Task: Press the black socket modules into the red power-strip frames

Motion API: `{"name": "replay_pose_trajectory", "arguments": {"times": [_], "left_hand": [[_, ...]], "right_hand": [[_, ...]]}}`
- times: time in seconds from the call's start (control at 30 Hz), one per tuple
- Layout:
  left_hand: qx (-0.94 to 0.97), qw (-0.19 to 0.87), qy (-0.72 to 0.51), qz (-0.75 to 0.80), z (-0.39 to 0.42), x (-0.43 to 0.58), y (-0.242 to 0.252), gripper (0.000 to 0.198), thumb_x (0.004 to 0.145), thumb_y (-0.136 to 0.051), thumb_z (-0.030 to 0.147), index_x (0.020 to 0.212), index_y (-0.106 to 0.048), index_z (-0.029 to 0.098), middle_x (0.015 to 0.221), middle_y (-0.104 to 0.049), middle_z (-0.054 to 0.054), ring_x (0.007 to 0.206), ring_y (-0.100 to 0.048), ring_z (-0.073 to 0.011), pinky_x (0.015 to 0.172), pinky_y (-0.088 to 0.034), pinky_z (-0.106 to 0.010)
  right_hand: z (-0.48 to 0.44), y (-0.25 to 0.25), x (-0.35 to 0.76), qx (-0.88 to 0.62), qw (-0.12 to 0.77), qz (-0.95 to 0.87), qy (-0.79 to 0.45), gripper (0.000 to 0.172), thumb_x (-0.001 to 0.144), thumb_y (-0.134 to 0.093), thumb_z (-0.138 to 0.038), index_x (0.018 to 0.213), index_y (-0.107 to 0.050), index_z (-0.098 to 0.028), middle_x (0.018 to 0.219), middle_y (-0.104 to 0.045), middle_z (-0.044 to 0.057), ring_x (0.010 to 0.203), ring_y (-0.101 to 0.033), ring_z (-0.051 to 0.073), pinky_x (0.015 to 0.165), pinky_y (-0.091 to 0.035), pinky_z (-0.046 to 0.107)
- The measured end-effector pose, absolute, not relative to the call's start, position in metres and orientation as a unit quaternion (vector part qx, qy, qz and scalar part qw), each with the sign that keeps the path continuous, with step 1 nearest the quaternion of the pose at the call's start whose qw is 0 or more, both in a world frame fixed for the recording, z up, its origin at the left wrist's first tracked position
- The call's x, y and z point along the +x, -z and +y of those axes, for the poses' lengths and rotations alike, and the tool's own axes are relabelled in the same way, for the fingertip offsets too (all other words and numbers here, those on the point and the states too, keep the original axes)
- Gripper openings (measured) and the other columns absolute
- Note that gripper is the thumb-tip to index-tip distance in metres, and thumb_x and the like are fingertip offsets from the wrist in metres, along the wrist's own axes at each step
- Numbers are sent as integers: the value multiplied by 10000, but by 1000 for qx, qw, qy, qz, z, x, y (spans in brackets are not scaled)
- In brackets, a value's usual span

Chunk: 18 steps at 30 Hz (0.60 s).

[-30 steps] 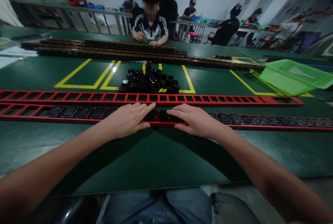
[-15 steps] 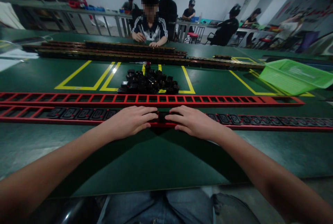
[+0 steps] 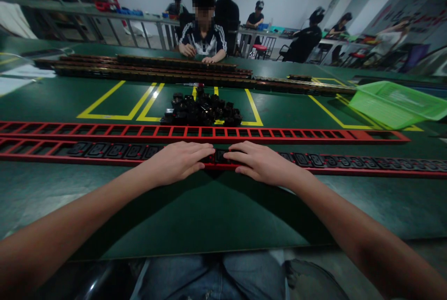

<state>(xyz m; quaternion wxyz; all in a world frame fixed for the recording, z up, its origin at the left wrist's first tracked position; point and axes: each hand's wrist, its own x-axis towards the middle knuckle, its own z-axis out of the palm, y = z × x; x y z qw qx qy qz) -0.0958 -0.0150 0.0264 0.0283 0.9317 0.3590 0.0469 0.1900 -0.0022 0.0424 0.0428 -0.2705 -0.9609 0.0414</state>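
Across the green table lies a long red ladder-like frame (image 3: 42, 157), with black rectangular inserts (image 3: 95, 150) seated in many of its openings. My left hand (image 3: 178, 163) rests palm down over this frame, fingers stretched toward the right. Opposite it, my right hand (image 3: 256, 163) lies palm down too, its fingers slightly spread and pointing left. Between the two sets of fingertips shows one black insert (image 3: 220, 156). The inserts under my palms are hidden. Toward the frame's left end several openings hold no insert.
A second red frame (image 3: 279, 141) runs just behind. Beyond it are a pile of small black parts (image 3: 204, 110), yellow tape outlines and a tilted green basket (image 3: 394, 104). Long dark strips (image 3: 157, 71) lie farther back, before a seated co-worker (image 3: 202, 42).
The view has shifted slightly. My hands keep nearly the same place over the frame, and a bit more of the insert between my fingertips shows.
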Motion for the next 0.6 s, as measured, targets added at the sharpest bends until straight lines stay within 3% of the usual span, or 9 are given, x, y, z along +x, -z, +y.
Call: {"name": "replay_pose_trajectory", "arguments": {"times": [0.33, 0.6], "left_hand": [[936, -13, -37, 351, -15, -94, -25, 485, 995, -509, 370, 1441, -457, 187, 1462, -552, -119, 1276, -578, -256, 1046, -474, -395], [937, -27, -27, 346, -15, -95, -23, 512, 993, -506, 353, 1488, -421, 253, 1481, -525, -95, 1287, -559, -268, 1026, -486, -404]], "right_hand": [[-6, -41, 184, -281, 15, -960, -3, 590, 962, -592, -243, 1525, -418, -272, 1382, -534, 148, 1215, -549, 302, 992, -516, 495], [-6, -39, 182, -278, 26, -960, -6, 571, 962, -588, -244, 1511, -433, -269, 1343, -548, 148, 1180, -558, 299, 973, -516, 491]]}}
